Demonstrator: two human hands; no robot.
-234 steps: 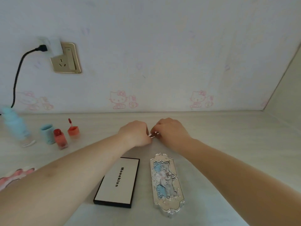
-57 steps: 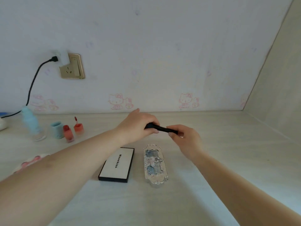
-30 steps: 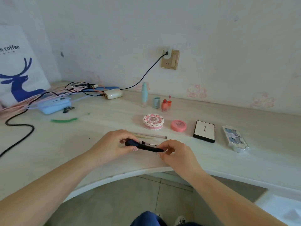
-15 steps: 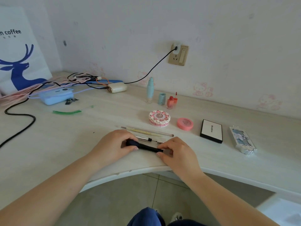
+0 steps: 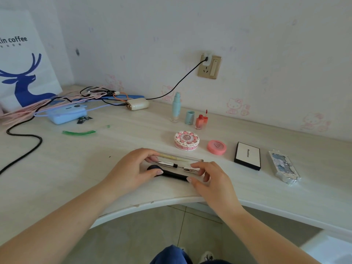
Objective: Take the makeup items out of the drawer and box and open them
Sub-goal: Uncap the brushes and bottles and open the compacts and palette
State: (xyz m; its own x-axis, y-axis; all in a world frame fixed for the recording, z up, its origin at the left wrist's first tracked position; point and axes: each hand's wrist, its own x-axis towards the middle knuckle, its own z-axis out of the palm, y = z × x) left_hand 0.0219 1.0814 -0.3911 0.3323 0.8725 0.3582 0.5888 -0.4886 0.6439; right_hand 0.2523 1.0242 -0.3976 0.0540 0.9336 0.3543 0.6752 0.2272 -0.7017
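Change: since half a second ago I log the black brush (image 5: 171,174) lower, flat on the desk (image 5: 76,168); both hands loosened round it, and the view sits a shade closer.
Brush position: near the front edge, at 6 o'clock from the cake-shaped compact (image 5: 186,140), lying left-right between the hands.
Count, stick items: three side by side – black brush nearest me, silver pen (image 5: 174,165) behind it, pale slim stick (image 5: 181,159) farthest.
Count, compacts: two round – the frilled pink-and-white one, and a plain pink one (image 5: 216,147) at its 3 o'clock.
Count, palettes: two rectangular – white with black rim (image 5: 247,155), then an ornate silver-blue one (image 5: 283,167) farther toward 3 o'clock.
Count, small bottles: one tall mint tube (image 5: 176,107), one mint cap (image 5: 189,117), one red gloss bottle (image 5: 199,121) with its wand cap (image 5: 205,117) beside it, all toward 12 o'clock.
Materials: brush matte black with rounded head; pen shiny metal; desk pale wood grain.
Left hand (image 5: 133,170): fingers loosely curved, thumb on the brush head, fingertips on the pen end; not clenched.
Right hand (image 5: 211,180): fingers relaxed, thumb tip touching the brush handle end, fingertips on the pen's other end.
Other: cables (image 5: 24,147), blue power bank (image 5: 66,113), wall socket (image 5: 209,66).
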